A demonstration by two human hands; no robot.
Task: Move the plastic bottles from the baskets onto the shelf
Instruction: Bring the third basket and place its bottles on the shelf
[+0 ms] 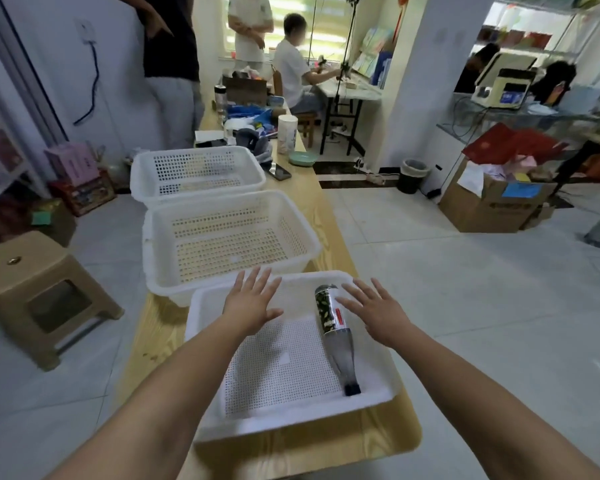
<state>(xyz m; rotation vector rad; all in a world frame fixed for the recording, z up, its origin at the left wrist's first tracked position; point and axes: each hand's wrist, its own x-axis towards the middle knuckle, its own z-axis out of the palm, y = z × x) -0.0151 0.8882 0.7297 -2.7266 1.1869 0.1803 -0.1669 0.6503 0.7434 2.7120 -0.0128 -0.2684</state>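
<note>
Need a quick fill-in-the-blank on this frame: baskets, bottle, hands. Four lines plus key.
1. The nearest basket holds exactly ___ plastic bottle.
2. The bottle lies on its side, its black cap pointing ___ the person.
3. The left hand and right hand are open with fingers spread, holding ___.
4. The middle basket and far basket are both ___.

Missing words: one; toward; nothing; empty.
</note>
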